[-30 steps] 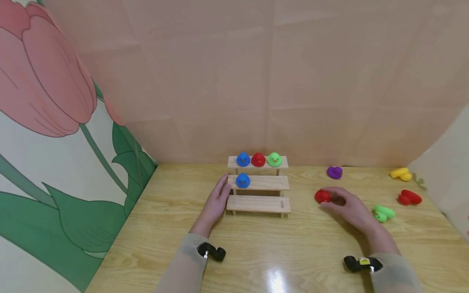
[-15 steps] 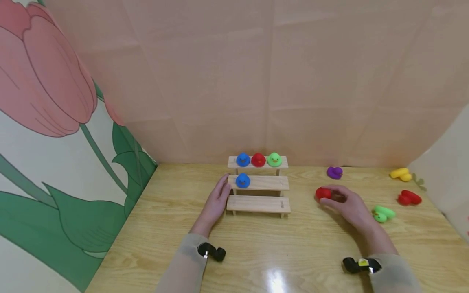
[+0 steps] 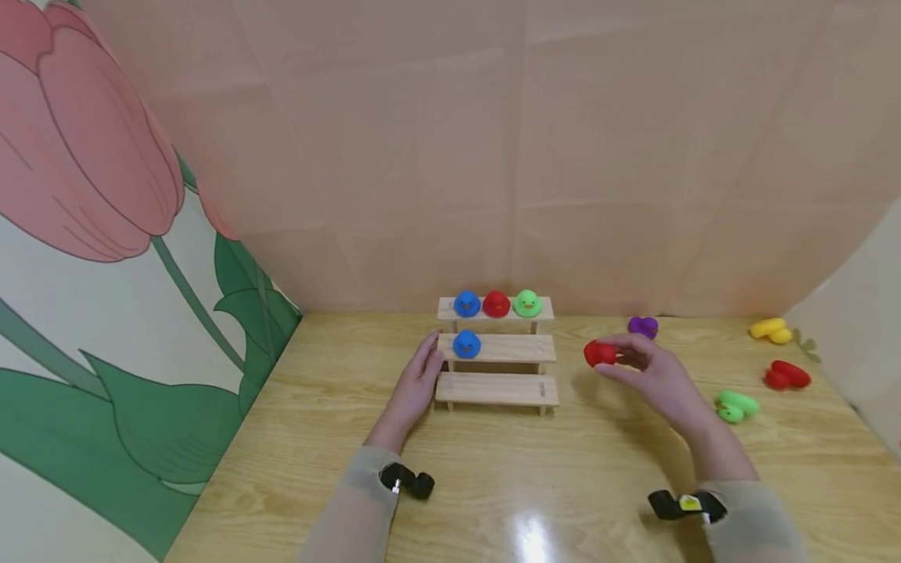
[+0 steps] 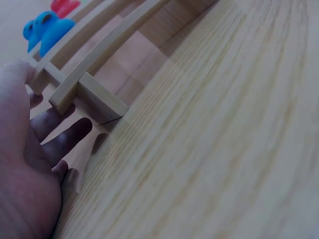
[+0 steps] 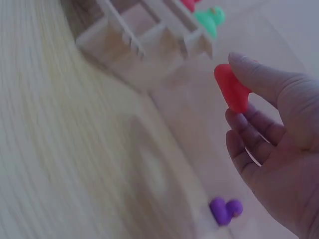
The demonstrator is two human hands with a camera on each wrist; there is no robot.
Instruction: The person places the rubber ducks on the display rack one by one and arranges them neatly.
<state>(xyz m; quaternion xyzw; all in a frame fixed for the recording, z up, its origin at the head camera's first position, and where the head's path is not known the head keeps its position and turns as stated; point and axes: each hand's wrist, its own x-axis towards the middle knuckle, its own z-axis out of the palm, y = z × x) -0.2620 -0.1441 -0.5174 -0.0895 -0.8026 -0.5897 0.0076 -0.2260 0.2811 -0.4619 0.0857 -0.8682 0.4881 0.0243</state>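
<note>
In the head view my right hand (image 3: 655, 379) pinches a red rubber duck (image 3: 600, 353) between thumb and fingertips, lifted above the table right of a three-tier wooden shelf (image 3: 496, 389). The right wrist view shows the same red duck (image 5: 233, 89) under the thumb, the other fingers loosely bent. My left hand (image 3: 415, 385) rests along the shelf's left end, its fingers extended against the tier ends (image 4: 65, 94). On the top tier stand a blue duck (image 3: 467, 304), a red duck (image 3: 496, 304) and a green duck (image 3: 527, 303). Another blue duck (image 3: 467, 344) stands at the middle tier's left.
Ducks lie on the table at the right: purple (image 3: 643, 327) near the backdrop, yellow (image 3: 770, 331) by the right wall, red (image 3: 787, 374) and green (image 3: 737, 407) nearer. The pink backdrop (image 3: 394, 195) closes off the table's back edge.
My right hand has taken hold of the red duck, lifted it off the table and carried it a little left toward the shelf. My left hand has stayed at the shelf's end.
</note>
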